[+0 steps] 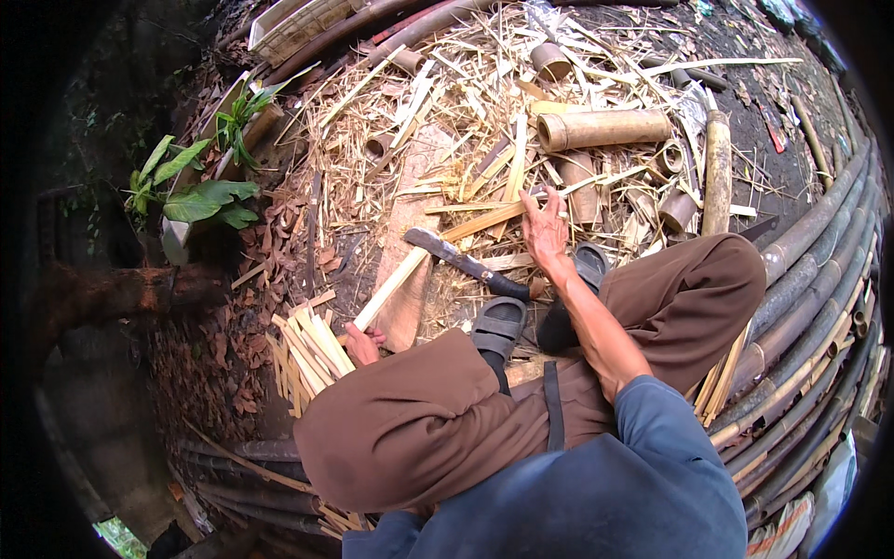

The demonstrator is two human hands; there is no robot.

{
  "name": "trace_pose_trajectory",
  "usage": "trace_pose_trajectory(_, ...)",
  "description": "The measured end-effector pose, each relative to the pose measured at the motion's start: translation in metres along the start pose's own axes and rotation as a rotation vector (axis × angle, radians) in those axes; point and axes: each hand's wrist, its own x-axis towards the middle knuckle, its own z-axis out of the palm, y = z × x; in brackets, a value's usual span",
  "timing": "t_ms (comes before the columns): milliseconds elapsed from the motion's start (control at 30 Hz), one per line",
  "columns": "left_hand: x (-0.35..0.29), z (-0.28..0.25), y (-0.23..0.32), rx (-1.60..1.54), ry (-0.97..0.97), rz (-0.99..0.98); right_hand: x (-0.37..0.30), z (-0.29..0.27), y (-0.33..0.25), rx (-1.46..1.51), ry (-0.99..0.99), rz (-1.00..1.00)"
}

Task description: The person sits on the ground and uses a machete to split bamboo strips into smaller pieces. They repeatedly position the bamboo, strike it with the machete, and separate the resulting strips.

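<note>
My left hand (364, 345), partly behind my knee, is closed around the lower end of a pale bamboo strip (396, 285). That strip slants up over a flat wooden board (410, 303) to the blade of a machete (452, 253). The machete lies across it, its dark grip pointing toward my right foot. My right hand (548, 228), with a ring on one finger, has its fingers bent at the end of a yellowish bamboo strip (484, 223). Whether the two strips are one piece, I cannot tell. Beside my left hand rests a bundle of split strips (312, 349).
Shavings (466, 93) and bamboo offcuts cover the ground ahead. A thick bamboo section (605, 129) lies beyond my right hand. Long bamboo poles (801, 307) curve along the right. A leafy plant (191, 191) stands at left, a pale crate (303, 33) at the far left.
</note>
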Motion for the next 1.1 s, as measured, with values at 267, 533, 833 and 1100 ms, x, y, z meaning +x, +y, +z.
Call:
trace_pose_trajectory(267,-0.006,-0.006,-0.006,-0.056,-0.128,-0.039,0.005,-0.012,0.024,0.058,-0.053,0.0)
trace_pose_trajectory(533,-0.009,0.02,0.015,0.522,0.804,0.647,0.021,-0.042,0.03,0.925,-0.005,0.444)
trace_pose_trajectory(833,-0.066,0.084,0.171,-0.443,-0.618,0.206,-0.029,-0.045,-0.101,1.275,-0.581,0.409)
trace_pose_trajectory(1100,-0.069,0.093,0.167,-0.686,-0.659,0.167,-0.052,-0.048,-0.124,1.178,-0.708,0.231)
